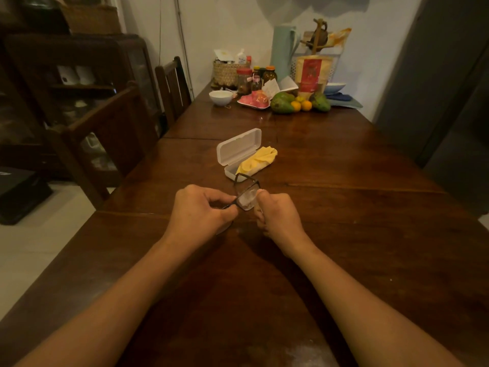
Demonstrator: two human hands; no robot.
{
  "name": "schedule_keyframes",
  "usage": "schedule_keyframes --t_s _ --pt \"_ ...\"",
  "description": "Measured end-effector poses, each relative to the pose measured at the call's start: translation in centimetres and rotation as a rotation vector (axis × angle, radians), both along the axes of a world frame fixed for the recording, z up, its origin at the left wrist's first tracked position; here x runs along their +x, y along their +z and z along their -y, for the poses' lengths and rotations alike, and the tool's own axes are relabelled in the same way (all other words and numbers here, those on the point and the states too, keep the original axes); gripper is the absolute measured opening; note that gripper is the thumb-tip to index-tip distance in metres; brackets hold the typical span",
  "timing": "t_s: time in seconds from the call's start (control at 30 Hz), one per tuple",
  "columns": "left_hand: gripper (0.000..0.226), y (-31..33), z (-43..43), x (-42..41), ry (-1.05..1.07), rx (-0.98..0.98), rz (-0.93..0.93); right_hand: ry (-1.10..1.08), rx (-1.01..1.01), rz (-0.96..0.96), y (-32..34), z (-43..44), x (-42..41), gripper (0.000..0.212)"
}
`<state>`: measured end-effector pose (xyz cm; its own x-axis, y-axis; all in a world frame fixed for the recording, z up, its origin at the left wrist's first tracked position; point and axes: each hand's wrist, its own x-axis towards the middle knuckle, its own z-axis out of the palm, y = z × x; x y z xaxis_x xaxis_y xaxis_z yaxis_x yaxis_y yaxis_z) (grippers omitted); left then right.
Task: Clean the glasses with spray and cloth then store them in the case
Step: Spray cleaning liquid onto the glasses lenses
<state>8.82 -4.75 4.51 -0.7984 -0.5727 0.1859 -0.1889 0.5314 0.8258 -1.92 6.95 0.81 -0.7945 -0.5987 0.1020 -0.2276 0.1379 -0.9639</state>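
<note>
The glasses (pixel 246 193) hang over the near table (pixel 344 207), left hand (pixel 201 210) pinching the frame, right hand (pixel 277 213) curled round the spray (pixel 258 210) beside a wet-looking lens, so spraying seems underway; wiping with the cloth (pixel 256 160) in the open case (pixel 238 147) beyond, then storing, remain.

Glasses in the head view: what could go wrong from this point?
1. The left hand pinches the glasses by one corner only; they may twist or drop onto the table.
2. The right hand grips what seems the spray bottle, mostly hidden, close to the glasses; spray may miss.
3. The yellow cloth lies across the open case, so it must come out first.
</note>
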Motion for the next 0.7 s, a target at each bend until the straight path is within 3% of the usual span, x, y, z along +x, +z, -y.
schedule_keyframes --t_s 0.3,0.53,0.7 --pt "0.014 -0.1 1.6 -0.2 0.029 0.152 -0.02 0.034 -0.09 0.046 -0.5 -0.6 -0.2 0.058" --pt "0.007 -0.5 2.2 -0.5 0.056 0.313 -0.084 0.17 -0.087 -0.079 -1.1 -0.4 0.5 0.071" --pt "0.008 -0.8 2.2 -0.6 0.079 0.429 -0.164 0.21 0.036 -0.179 -1.5 0.2 1.0 0.061"
